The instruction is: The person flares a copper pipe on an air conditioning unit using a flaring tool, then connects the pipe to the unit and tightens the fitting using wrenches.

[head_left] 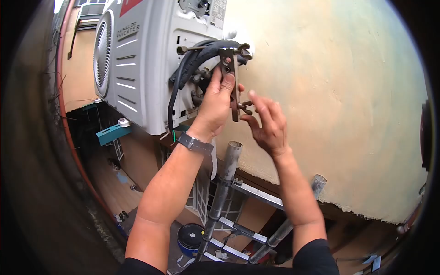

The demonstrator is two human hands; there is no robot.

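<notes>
sleeves (316, 256) cropped; left hand (214, 104) grips metal clamp (236, 85), fingers (241, 87) part-hidden; right hand (271, 126) beside.

From my remote view, my left arm (165, 195) and right arm (300, 195) reach upward, converging. My left hand (214, 106), the higher one, grips closed with its thumb pointing up. My right hand (270, 126) hovers apart from it, thumb and half-curled fingers spread open.
</notes>
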